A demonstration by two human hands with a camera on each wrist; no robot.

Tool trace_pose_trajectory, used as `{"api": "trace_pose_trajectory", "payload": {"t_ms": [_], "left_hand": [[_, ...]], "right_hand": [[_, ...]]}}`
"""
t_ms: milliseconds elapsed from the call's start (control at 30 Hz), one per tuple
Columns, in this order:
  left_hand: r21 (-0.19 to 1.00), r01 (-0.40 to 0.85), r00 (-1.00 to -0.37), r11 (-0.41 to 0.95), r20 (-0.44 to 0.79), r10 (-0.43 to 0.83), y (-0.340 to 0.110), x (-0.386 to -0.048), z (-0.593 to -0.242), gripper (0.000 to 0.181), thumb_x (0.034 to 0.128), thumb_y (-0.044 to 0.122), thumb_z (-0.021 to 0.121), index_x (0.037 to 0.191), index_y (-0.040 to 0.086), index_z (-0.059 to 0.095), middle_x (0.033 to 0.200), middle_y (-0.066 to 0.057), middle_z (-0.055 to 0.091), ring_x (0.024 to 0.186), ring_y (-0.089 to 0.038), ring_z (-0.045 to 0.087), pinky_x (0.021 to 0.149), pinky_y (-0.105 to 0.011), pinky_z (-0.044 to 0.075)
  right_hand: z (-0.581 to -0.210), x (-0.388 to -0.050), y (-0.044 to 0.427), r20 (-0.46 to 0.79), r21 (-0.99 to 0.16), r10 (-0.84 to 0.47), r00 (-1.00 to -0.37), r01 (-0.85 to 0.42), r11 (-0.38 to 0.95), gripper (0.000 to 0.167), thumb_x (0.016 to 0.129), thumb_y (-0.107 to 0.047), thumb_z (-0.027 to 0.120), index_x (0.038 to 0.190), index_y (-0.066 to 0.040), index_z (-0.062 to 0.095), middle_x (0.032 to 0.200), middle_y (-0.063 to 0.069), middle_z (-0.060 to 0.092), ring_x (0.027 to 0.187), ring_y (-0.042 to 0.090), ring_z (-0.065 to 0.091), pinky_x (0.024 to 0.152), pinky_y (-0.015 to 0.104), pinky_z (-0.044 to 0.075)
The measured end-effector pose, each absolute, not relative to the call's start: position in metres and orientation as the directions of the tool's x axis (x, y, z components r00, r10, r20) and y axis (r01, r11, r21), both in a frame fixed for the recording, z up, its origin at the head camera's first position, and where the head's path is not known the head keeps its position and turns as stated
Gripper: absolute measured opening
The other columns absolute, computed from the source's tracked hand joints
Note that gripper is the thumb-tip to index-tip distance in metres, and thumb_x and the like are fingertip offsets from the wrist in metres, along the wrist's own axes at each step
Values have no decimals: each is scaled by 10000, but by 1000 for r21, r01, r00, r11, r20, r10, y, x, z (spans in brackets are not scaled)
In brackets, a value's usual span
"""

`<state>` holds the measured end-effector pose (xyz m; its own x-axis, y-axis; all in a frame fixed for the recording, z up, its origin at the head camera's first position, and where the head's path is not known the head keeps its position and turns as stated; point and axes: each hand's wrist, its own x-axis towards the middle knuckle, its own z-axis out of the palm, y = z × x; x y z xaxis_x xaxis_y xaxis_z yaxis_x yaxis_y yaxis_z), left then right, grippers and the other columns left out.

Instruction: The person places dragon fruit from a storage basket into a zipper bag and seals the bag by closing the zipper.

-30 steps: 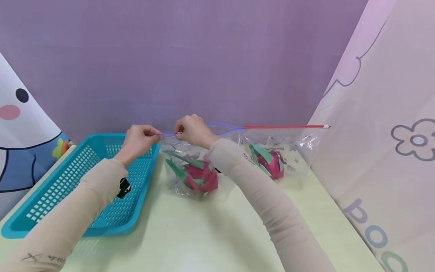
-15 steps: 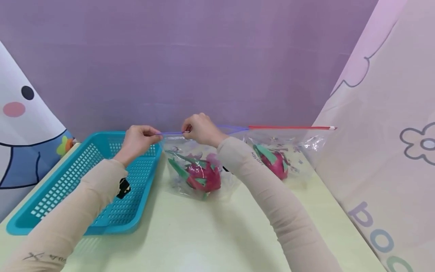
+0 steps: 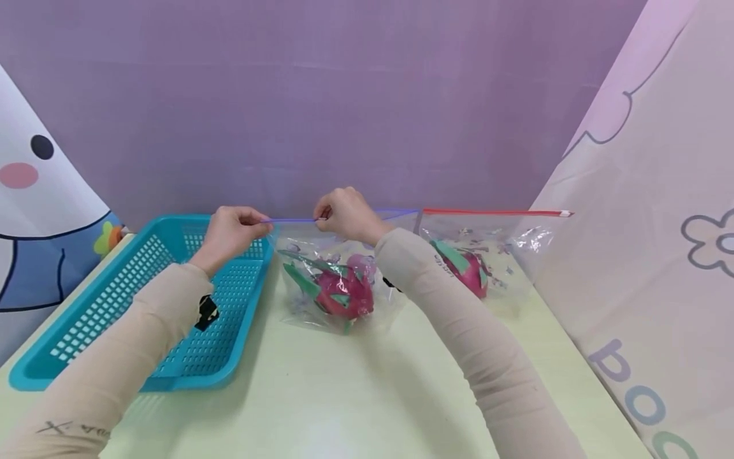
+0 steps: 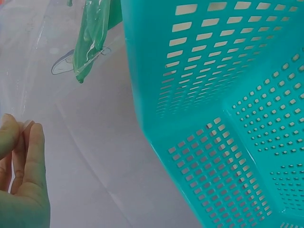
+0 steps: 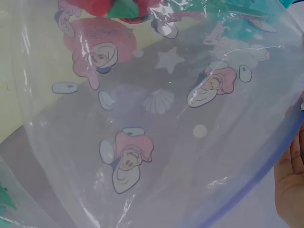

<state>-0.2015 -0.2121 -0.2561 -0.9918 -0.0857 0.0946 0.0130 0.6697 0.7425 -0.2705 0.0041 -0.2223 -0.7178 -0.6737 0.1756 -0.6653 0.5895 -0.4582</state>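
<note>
A clear zip bag (image 3: 298,312) with a purple-blue zip strip holds a pink and green dragon fruit (image 3: 344,290). My left hand (image 3: 234,231) pinches the left end of that strip between thumb and fingers; in the left wrist view its fingertips (image 4: 34,137) meet at the bag's corner. Partway along the strip my right hand (image 3: 346,215) pinches the zip, and the slider is mostly hidden by its fingers. Right of the hand, the strip's two edges stand apart. Cartoon prints cover the bag in the right wrist view, where the right hand shows only at the edge.
A teal perforated basket (image 3: 246,319) stands on the left of the pale table (image 3: 321,395). On the right, a second zip bag (image 3: 510,245) with a red strip holds another dragon fruit (image 3: 473,274). Behind hangs a purple cloth (image 3: 344,95); printed cloths stand at both sides.
My right hand has slid a little to the right along the purple-blue strip, and the joined stretch between the hands is longer. The left hand keeps its pinch on the end.
</note>
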Motion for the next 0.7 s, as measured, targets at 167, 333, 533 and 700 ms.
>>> {"api": "trace_pose_trajectory", "payload": {"t_ms": [167, 333, 533, 700], "left_hand": [[750, 4, -992, 662, 89, -94, -213, -203, -257, 317, 900, 320, 568, 1051, 56, 657, 1035, -141, 621, 813, -219, 530, 606, -292, 448], [761, -17, -990, 648, 77, -116, -214, -204, -258, 299, 903, 294, 568, 1058, 53, 652, 1048, -125, 614, 870, -219, 541, 655, -293, 453], [761, -40, -990, 647, 55, -127, -217, -203, -260, 301, 906, 299, 562, 1064, 58, 647, 1059, -128, 609, 914, -248, 562, 682, -307, 472], [763, -61, -992, 643, 27, -127, -220, -203, -260, 338, 904, 320, 555, 1098, 52, 627, 1101, -139, 596, 977, -267, 572, 769, -350, 502]], "right_hand": [[-224, -271, 5, 179, -461, -665, -725, -659, 594, 111, 844, -117, 632, 912, -99, 718, 891, 12, 694, 780, 77, 619, 759, 200, 491], [-224, -272, 6, 183, -462, -656, -732, -653, 600, 108, 842, -125, 634, 901, -102, 721, 881, 11, 696, 778, 83, 621, 770, 212, 487], [-227, -272, 10, 188, -482, -651, -736, -646, 591, 91, 837, -117, 641, 881, -105, 719, 859, 1, 689, 759, 76, 614, 764, 217, 492], [-227, -273, 12, 199, -479, -656, -728, -656, 583, 100, 838, -111, 634, 887, -100, 721, 864, 8, 693, 763, 82, 619, 774, 228, 494]]}}
